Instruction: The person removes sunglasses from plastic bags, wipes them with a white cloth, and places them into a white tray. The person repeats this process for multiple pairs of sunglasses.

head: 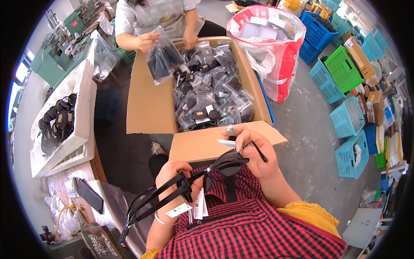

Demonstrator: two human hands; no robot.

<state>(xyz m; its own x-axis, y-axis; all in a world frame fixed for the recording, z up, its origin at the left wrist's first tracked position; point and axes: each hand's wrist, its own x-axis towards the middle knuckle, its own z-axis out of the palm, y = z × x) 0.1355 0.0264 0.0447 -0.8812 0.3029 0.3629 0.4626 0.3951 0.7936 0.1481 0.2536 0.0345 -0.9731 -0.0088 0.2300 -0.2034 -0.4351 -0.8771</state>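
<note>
Several pairs of black sunglasses (181, 186) are bunched in my left hand (171, 178), their long temples pointing down to the left and white paper tags (200, 207) hanging below. My right hand (258, 155) grips a pair of dark-lensed sunglasses (228, 163) by a temple, close beside the bunch, with a small white tag (227, 142) at the fingers. A grey wrap covers one fingertip of that hand. Just beyond my hands stands an open cardboard box (190, 142) filled with sunglasses in clear plastic bags (210, 94).
Across the box, a co-worker (168, 19) holds a bagged item (161, 61). White foam trays (82, 129) with sunglasses and a phone (90, 196) lie left. A red-and-white sack (284, 68) and blue baskets (347, 116) stand right.
</note>
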